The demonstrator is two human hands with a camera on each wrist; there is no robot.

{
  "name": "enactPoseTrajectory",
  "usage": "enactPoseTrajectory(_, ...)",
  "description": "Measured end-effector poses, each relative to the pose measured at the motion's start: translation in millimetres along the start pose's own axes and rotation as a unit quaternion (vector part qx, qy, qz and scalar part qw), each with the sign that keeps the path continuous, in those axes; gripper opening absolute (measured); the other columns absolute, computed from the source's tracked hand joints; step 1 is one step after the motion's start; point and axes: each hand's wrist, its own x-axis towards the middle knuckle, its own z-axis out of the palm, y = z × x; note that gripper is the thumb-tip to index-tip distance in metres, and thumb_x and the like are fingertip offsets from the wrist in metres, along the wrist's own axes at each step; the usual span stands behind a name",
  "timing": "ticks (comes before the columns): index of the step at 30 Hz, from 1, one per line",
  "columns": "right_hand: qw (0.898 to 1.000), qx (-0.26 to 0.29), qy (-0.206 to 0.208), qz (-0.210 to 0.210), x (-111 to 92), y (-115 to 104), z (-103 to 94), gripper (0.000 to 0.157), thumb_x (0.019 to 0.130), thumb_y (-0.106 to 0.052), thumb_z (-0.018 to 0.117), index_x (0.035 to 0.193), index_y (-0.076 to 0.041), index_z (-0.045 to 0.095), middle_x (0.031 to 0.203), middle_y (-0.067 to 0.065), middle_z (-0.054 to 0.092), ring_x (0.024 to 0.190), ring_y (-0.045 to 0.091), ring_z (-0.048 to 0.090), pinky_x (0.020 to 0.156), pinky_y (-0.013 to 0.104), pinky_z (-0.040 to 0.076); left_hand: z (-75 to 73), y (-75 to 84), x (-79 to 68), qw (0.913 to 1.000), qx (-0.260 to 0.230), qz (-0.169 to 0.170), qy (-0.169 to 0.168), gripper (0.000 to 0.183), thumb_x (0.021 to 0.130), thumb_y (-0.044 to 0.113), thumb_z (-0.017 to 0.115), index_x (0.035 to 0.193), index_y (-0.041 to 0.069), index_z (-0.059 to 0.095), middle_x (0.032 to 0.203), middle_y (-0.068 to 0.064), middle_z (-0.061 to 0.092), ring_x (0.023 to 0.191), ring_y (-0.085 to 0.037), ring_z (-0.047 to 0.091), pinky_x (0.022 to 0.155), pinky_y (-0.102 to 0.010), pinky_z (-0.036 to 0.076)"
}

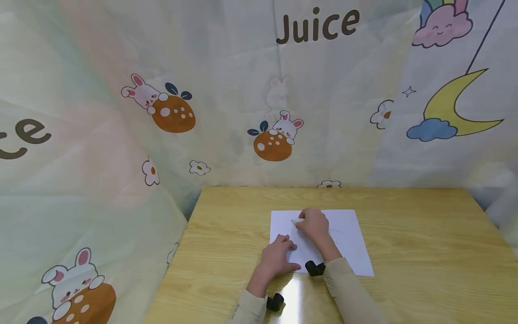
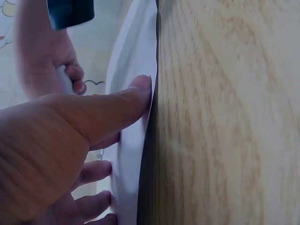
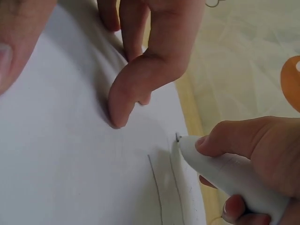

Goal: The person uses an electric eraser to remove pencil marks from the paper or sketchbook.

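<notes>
A sheet of white paper (image 1: pixel 353 249) lies flat on the table. My right hand (image 1: pixel 314 223) grips a thick white utility knife (image 3: pixel 218 176), its short grey tip at the paper near the far edge. Thin dark lines (image 3: pixel 156 185) run across the sheet close by; one ends at the tip. To the left, my left hand (image 1: pixel 277 256) rests on the paper with fingers spread and bent. Its thumb (image 2: pixel 133 93) presses at the near edge in the left wrist view, where the paper lifts slightly from the wood.
The wooden table (image 1: pixel 417 234) extends around the sheet on all sides. Black camera pieces (image 1: pixel 275 302) sit at both wrists. A printed cloth (image 1: pixel 226 90) with rabbits and oranges hangs behind the table and along its left.
</notes>
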Motion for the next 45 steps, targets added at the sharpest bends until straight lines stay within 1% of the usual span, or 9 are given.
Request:
enactPoseTrajectory(5,1.000,0.005,-0.006,0.000,-2.5,4.6,1.6,0.018,0.072,-0.018,0.080,0.084,-0.006,0.074,0.080,0.005,0.069,0.065,0.020,0.060,0.058,0.040,0.051,7.4,1.9,-0.2,0.9999,0.008,-0.001,0.008,0.047,0.070,0.049,0.083,0.106,0.022,0.068,0.130,-0.005,0.056,0.108,-0.020,0.059,0.073,-0.035,0.052)
enactPoseTrajectory(11,1.000,0.009,0.006,-0.012,0.8,3.5,3.4,0.018,0.072,-0.018,0.079,0.085,-0.007,0.074,0.082,0.005,0.069,0.067,0.021,0.061,0.059,0.041,0.051,6.0,1.5,0.8,0.9999,0.007,-0.002,0.008,0.047,0.070,0.049,0.084,0.105,0.022,0.068,0.129,-0.005,0.056,0.108,-0.021,0.059,0.073,-0.036,0.052)
enactPoseTrajectory(18,1.000,-0.003,0.004,-0.001,-4.7,6.3,3.9,0.017,0.071,-0.016,0.079,0.084,-0.006,0.074,0.080,0.006,0.069,0.065,0.022,0.060,0.058,0.041,0.051,3.9,4.5,-0.6,0.9999,-0.005,0.002,-0.009,0.047,0.071,0.049,0.083,0.106,0.022,0.068,0.131,-0.006,0.055,0.109,-0.021,0.058,0.072,-0.035,0.051)
enactPoseTrajectory(21,1.000,0.001,0.012,-0.013,-4.4,5.0,4.4,0.017,0.072,-0.016,0.078,0.085,-0.006,0.074,0.081,0.006,0.069,0.066,0.022,0.060,0.059,0.041,0.051,3.5,4.4,-0.5,1.0000,0.001,0.002,-0.001,0.047,0.070,0.049,0.083,0.105,0.022,0.068,0.131,-0.006,0.055,0.108,-0.020,0.059,0.070,-0.035,0.051)
enactPoseTrajectory(23,1.000,0.002,0.008,-0.012,-4.7,3.9,4.0,0.018,0.072,-0.017,0.078,0.085,-0.006,0.074,0.081,0.006,0.069,0.065,0.021,0.060,0.058,0.040,0.050,3.3,3.7,-0.4,1.0000,0.008,-0.001,0.004,0.047,0.069,0.049,0.084,0.105,0.022,0.068,0.130,-0.005,0.055,0.109,-0.020,0.058,0.070,-0.034,0.051)
enactPoseTrajectory(27,1.000,-0.006,0.001,0.003,-7.1,2.8,1.8,0.018,0.071,-0.017,0.079,0.085,-0.007,0.075,0.079,0.006,0.069,0.065,0.022,0.061,0.056,0.041,0.050,2.4,3.9,-0.8,1.0000,0.004,0.001,0.001,0.047,0.070,0.048,0.084,0.107,0.022,0.068,0.132,-0.005,0.055,0.111,-0.019,0.057,0.070,-0.035,0.051)
enactPoseTrajectory(32,1.000,-0.008,0.007,-0.014,-4.6,1.5,2.1,0.018,0.073,-0.017,0.078,0.087,-0.006,0.074,0.082,0.006,0.069,0.067,0.023,0.061,0.058,0.042,0.051,2.9,4.3,-0.6,1.0000,-0.002,-0.001,0.003,0.047,0.070,0.048,0.084,0.107,0.022,0.068,0.132,-0.005,0.055,0.112,-0.020,0.057,0.071,-0.037,0.051)
enactPoseTrajectory(38,1.000,-0.014,-0.003,-0.009,-6.9,1.4,4.4,0.018,0.072,-0.017,0.079,0.086,-0.007,0.074,0.079,0.006,0.069,0.063,0.022,0.059,0.056,0.040,0.050,4.2,2.9,-1.3,1.0000,0.003,-0.003,0.003,0.047,0.070,0.049,0.083,0.106,0.023,0.068,0.132,-0.005,0.055,0.114,-0.019,0.055,0.070,-0.036,0.051)
enactPoseTrajectory(45,1.000,-0.003,0.013,-0.010,-4.0,0.9,3.3,0.020,0.073,-0.019,0.078,0.089,-0.007,0.075,0.083,0.006,0.070,0.066,0.022,0.061,0.056,0.040,0.050,0.1,2.0,0.1,1.0000,0.001,-0.004,-0.001,0.048,0.071,0.049,0.083,0.108,0.022,0.069,0.132,-0.005,0.055,0.113,-0.019,0.055,0.072,-0.035,0.051)
